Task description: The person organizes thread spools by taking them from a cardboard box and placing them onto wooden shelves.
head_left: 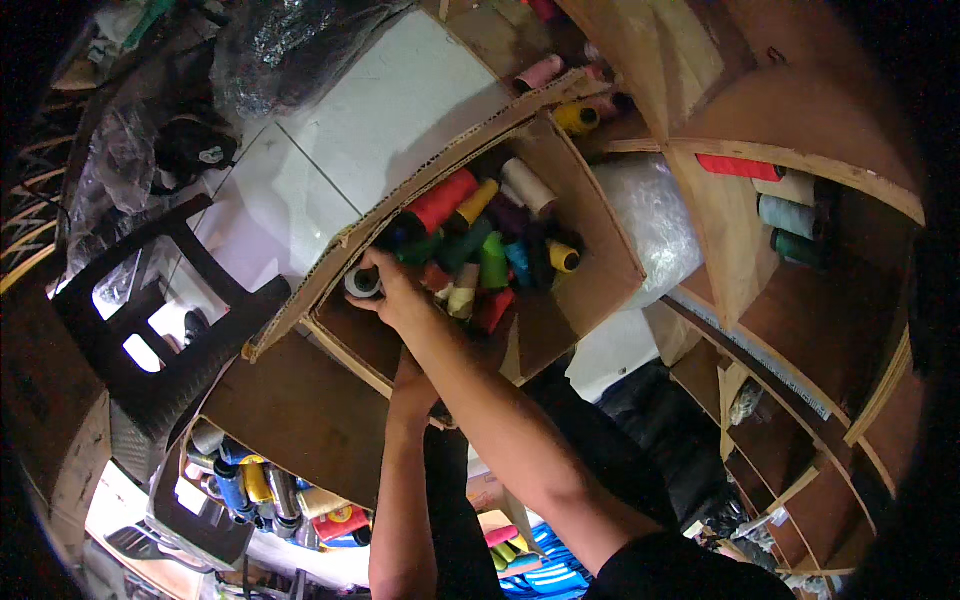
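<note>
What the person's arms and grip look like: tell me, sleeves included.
The right arm has a plain black sleeve ending near the elbow and is bare below it. The right grip is an ungloved hand. The left forearm is bare too, with no sleeve in view; the left grip is largely hidden.

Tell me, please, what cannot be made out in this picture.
In the head view:
Left hand: mostly hidden by the right forearm.
Grey spool: sides partly covered by the right hand.
Cardboard box: anything beneath the upper spools is hidden by them.
Dark plastic wrap: cut off by the top edge.
</note>
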`<state>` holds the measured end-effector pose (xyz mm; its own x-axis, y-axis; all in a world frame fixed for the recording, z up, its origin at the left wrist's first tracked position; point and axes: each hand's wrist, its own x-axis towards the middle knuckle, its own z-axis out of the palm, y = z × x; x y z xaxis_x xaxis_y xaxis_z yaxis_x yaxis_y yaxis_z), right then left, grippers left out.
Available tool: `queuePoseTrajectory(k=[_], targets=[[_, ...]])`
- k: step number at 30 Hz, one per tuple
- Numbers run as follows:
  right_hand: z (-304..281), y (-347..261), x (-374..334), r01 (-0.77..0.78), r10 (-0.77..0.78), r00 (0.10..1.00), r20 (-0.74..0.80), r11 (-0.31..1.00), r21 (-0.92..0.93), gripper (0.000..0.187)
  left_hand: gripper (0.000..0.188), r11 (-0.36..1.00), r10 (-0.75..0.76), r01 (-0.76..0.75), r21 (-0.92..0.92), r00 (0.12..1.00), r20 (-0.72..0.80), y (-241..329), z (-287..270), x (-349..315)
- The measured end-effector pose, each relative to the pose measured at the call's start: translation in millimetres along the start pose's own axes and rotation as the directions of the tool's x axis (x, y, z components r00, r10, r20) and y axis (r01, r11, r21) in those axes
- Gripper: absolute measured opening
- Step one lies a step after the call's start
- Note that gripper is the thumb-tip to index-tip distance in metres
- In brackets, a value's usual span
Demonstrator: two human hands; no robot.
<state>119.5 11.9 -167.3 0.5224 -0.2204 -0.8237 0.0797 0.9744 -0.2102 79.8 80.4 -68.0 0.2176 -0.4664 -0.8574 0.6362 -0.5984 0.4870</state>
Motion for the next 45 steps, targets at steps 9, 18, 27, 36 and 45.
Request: queuePoseTrajectory(k=[9,18,27,36,45], targets=[[-71.8,-13.8,-35.2,0.699,-0.473,0.687,0.552,0.224,-0.679,0.027,0.049,0.941,-0.158,0.104,-0.323,0.977,-0.144,-20.2,-5.5,0.7],[-44.9,-89.2,-91.6,0.172,-0.179,0.982,0.055,0.748,-0.641,0.027,0.048,0.829,-0.123,-0.008,-0.560,0.973,-0.197,-19.8,-7.1,-2.0],[0.8,-171.8,-234.7,0.184,-0.054,0.982,0.184,0.528,-0.829,0.027,0.051,0.823,0.093,-0.063,-0.564,0.995,0.026,15.9,-9.5,-18.1],[18.5,-97.3,-193.9,0.464,-0.412,0.809,0.420,0.007,-0.886,0.014,0.089,0.774,0.111,0.061,-0.630,0.967,0.229,-7.7,-1.5,-37.3],[-63.8,-113.7,-44.3,0.238,-0.461,0.516,0.722,-0.732,-0.638,0.033,0.071,0.738,-0.021,0.117,-0.664,0.988,0.150,3.6,-13.2,-33.0]])
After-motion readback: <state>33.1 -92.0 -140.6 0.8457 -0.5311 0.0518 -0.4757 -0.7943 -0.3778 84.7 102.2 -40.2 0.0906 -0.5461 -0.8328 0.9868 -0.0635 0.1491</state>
